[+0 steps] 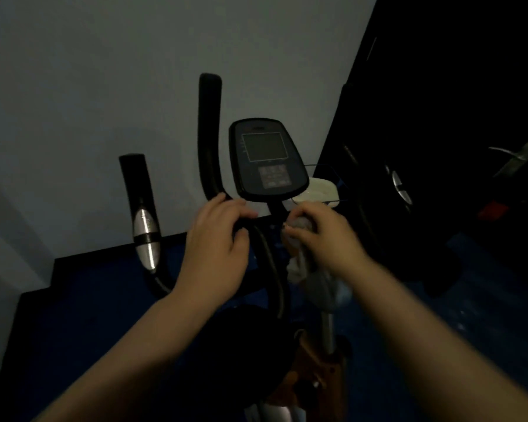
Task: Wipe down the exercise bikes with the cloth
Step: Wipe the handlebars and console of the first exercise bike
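Now the left hand holds the bar to steady the bike, and the right hand grips the cloth on the stem below the console. Firm short strokes around the stem should serve best.

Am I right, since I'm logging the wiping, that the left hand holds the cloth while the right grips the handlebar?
No, the hands are swapped. In the head view the right hand holds the cloth and the left hand grips the handlebar.
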Demonstrator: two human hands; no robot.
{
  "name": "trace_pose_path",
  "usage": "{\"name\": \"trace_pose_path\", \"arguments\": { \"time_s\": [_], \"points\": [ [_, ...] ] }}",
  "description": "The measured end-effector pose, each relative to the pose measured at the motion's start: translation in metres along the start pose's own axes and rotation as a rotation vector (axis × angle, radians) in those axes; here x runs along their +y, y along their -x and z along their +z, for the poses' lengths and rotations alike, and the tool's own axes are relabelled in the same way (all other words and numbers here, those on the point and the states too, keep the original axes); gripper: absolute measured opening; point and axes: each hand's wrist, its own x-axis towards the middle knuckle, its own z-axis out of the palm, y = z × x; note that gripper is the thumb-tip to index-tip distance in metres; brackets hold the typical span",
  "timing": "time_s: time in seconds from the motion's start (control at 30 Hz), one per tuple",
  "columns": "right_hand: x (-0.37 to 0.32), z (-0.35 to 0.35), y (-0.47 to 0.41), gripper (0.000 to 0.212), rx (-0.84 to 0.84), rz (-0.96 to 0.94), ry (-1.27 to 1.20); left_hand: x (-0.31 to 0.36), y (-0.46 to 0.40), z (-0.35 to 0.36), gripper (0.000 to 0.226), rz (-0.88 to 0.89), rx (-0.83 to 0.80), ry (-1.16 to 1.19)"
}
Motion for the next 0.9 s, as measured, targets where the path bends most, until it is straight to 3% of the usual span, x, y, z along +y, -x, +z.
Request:
{"name": "trace_pose_path", "arguments": {
  "time_s": [0.07, 0.13, 0.2, 0.27, 0.43, 0.6, 0.73, 0.9],
  "points": [
    [0.0, 0.035, 0.026, 0.012, 0.147, -0.083, 0.142, 0.0, 0.009, 0.009, 0.035, -0.027, -0.056, -0.068],
    [-0.002, 0.06, 0.054, 0.031, 0.237, -0.104, 0.093, -0.001, 0.016, 0.012, 0.043, -0.02, -0.092, -0.111],
    [0.008, 0.062, 0.073, 0.045, 0.279, -0.155, 0.055, -0.002, 0.02, 0.011, 0.048, 0.003, -0.123, -0.135],
    [0.023, 0.049, 0.073, 0.052, 0.271, -0.271, 0.182, -0.003, 0.022, 0.009, 0.05, 0.009, -0.144, -0.154],
    [0.01, 0.058, 0.049, 0.045, 0.313, -0.192, 0.172, -0.002, 0.021, 0.009, 0.052, 0.009, -0.154, -0.188],
    [0.034, 0.036, 0.066, 0.05, 0.287, -0.352, 0.222, 0.0, 0.022, 0.007, 0.054, -0.005, -0.178, -0.217],
    [0.012, 0.051, 0.046, 0.038, 0.323, -0.187, 0.188, -0.001, 0.021, 0.008, 0.055, 0.016, -0.16, -0.24],
    [0.027, 0.03, 0.079, 0.041, 0.199, -0.256, 0.082, 0.0, 0.021, 0.008, 0.059, 0.019, -0.163, -0.278]
  ]
}}
